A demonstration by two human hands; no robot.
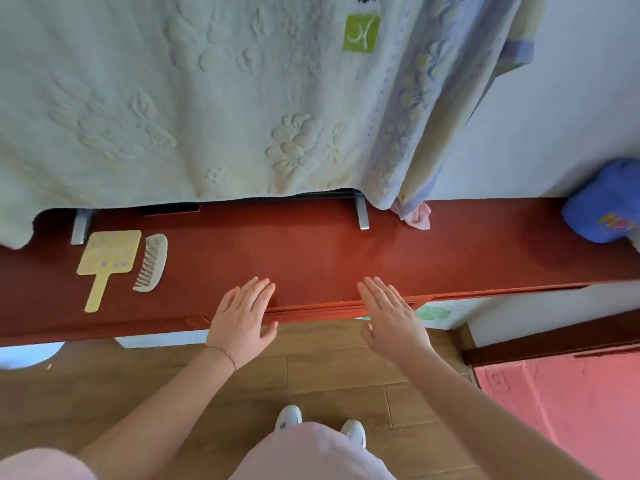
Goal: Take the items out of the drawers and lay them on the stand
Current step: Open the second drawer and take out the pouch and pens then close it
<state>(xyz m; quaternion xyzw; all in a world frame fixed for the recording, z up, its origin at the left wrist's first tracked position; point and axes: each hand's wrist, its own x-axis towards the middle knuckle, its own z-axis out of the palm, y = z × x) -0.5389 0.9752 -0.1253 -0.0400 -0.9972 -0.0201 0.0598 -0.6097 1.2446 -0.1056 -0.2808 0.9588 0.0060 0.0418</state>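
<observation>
Red stand (311, 251): long, rigid top, spans frame 9 to 3 o'clock. Drawer front (318, 309) at its near edge, between hands; looks nearly shut, contents hidden.

Left hand (242, 315), right hand (391, 315): both flat, fingers straight and close together, gripping nothing, over stand's near edge.

Hand mirror (107, 259) at 9 o'clock on stand: stiff, light, likely fragile; lift by handle.

Comb (151, 263) just beside mirror, its 3 o'clock: light, rigid, slick; pinch spine, not teeth.

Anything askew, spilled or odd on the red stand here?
Nothing spilled. The yellow hand mirror and white comb lie neatly side by side. Only oddity: a pale blanket droops onto the red stand, hiding its back edge.
</observation>
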